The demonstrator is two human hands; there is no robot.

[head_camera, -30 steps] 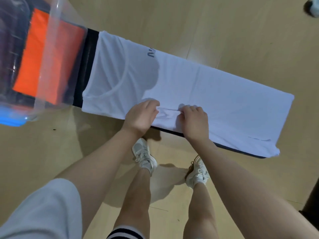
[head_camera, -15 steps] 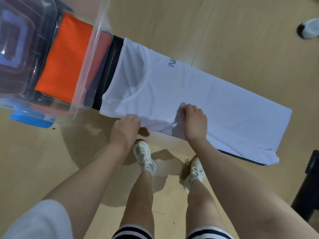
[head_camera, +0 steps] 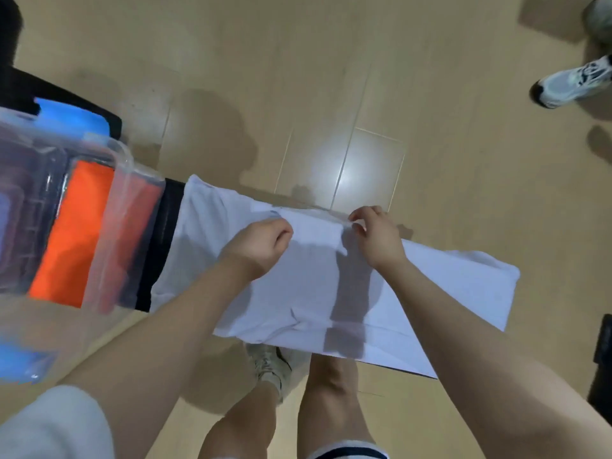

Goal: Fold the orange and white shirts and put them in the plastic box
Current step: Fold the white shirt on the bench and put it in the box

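Note:
A white shirt (head_camera: pixel 430 293) lies lengthwise on a narrow black bench (head_camera: pixel 165 246), its collar end toward the left. My left hand (head_camera: pixel 261 243) is closed on the shirt's far edge near the middle. My right hand (head_camera: pixel 374 236) pinches that same far edge a little to the right. Between the two hands a strip of cloth is lifted off the bench. A folded orange shirt (head_camera: pixel 73 233) lies inside the clear plastic box (head_camera: pixel 122 167) at the left end of the bench.
The box has blue handles (head_camera: pixel 73 117) and stands at the left. Another person's sneaker (head_camera: pixel 576 81) is on the wooden floor at top right. My own legs and shoes are under the bench's near edge. A dark object (head_camera: pixel 602 359) sits at the right edge.
Both hands have moved from the shirt's near edge across to its far edge and taken hold of it. The view has shifted, so the bench sits lower and more floor shows beyond it.

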